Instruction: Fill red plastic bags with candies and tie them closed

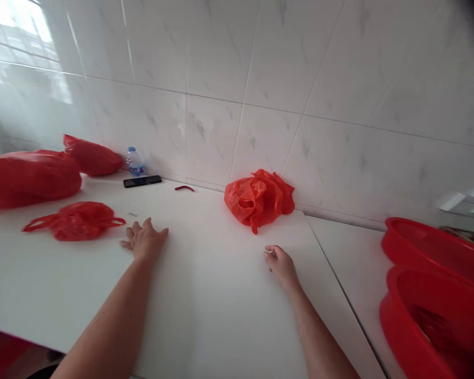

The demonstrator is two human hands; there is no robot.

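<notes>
My left hand (pixel 145 239) is stretched over the white table with its fingers spread, and nothing shows in it. Just left of its fingertips lies a small red plastic bag (pixel 82 221), bunched up, its handle loops out to both sides. A tiny pale scrap (pixel 132 214) is close above the fingers. My right hand (pixel 282 267) is at the right part of the table, its fingers loosely curled and somewhat apart, with nothing visible between them. Nearest to it, a crumpled red plastic bag (pixel 258 200) rests against the wall, apart from the hand.
Two full red bags, a large one (pixel 31 176) and a smaller one (pixel 92 156), are at the left. By the wall are a water bottle (pixel 135 161), a black phone (pixel 142 181) and a dark red curved strip (pixel 184 188). Red basins (pixel 398 310) stand at the right, beyond a table seam.
</notes>
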